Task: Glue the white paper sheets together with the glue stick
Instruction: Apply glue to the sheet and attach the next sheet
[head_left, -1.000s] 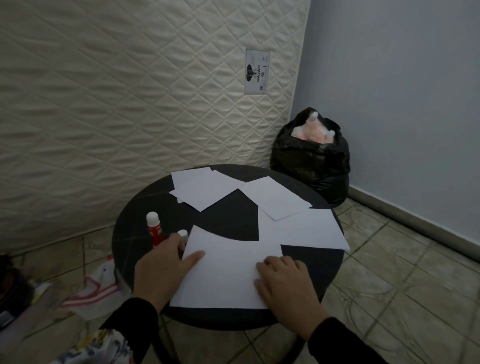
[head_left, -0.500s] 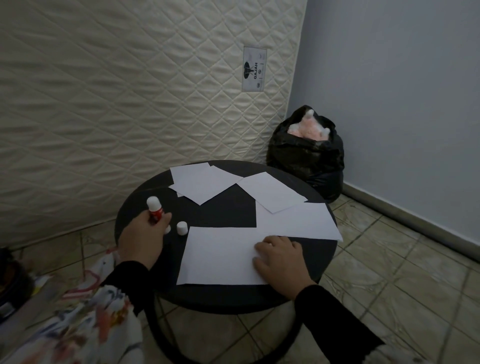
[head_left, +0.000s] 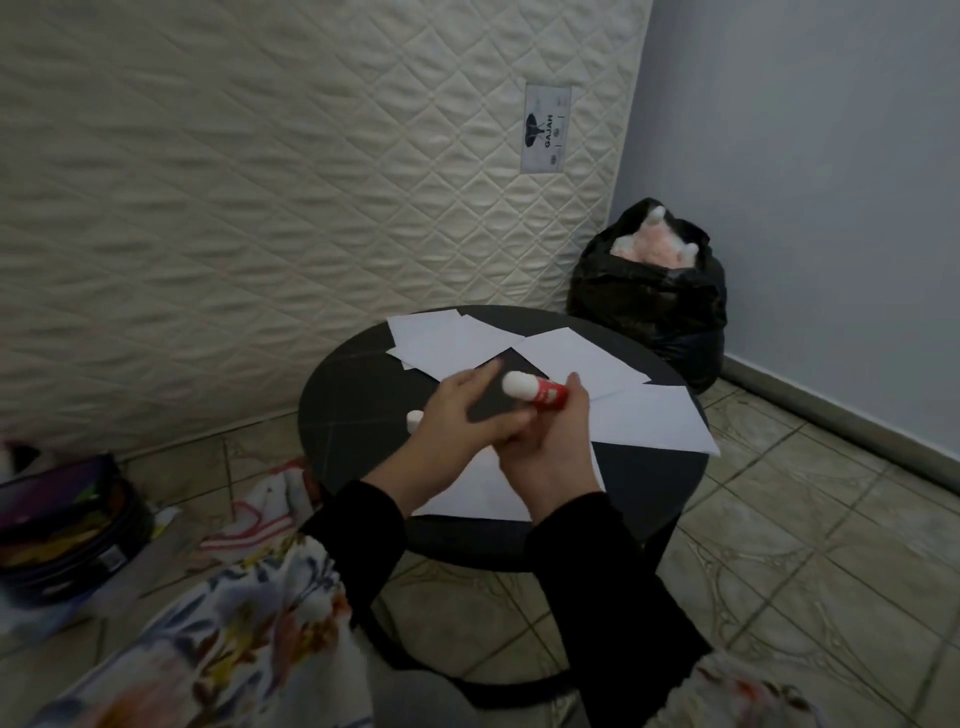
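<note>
Both hands meet over the near middle of the round black tabletop (head_left: 353, 415) in the head view. Right hand (head_left: 550, 441) wraps the red body of the white-capped glue stick (head_left: 535, 392), which lies nearly level with its white end pointing left. Left hand (head_left: 457, 421) is half open, fingers spread beside that white end; whether it touches the stick I cannot tell. A small white cap (head_left: 414, 419) stands near the left edge. White paper sheets (head_left: 654, 426) lie scattered from the far edge to the near edge, one under the wrists. Judged from this, the stick is being readied: hold the body firm, then spread glue along the nearest sheet's margin while pinning it flat.
</note>
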